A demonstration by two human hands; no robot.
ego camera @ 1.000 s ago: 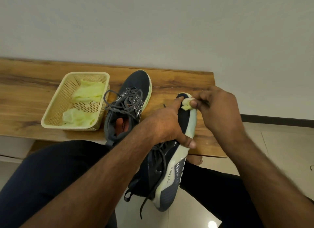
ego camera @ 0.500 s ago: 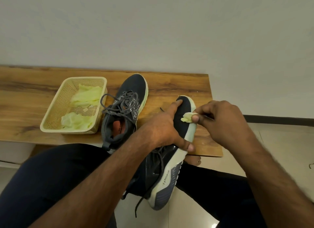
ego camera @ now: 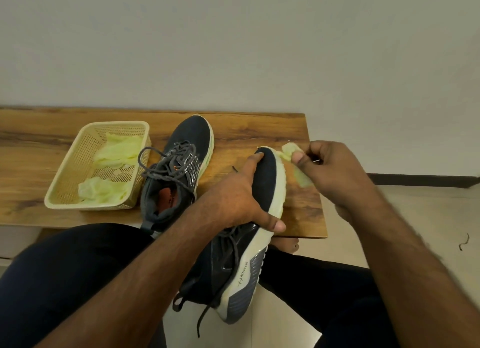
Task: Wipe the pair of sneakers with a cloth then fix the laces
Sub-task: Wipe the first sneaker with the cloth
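I see left hand (ego camera: 235, 199) gripping sneaker (ego camera: 249, 233) at toe; right hand (ego camera: 330, 171) pinching cloth (ego camera: 291, 150), just right of toe.

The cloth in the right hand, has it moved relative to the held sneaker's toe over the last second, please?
Yes. The cloth has come off the held sneaker's toe edge, shifting rightward with the right hand.

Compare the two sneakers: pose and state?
The held sneaker is tipped on its side, pale sole edge showing, gripped by the left hand; the sneaker on the table sits upright, untouched. The held one hangs off the table's front edge over the lap; the other rests beside the basket. Both are dark with loose laces.
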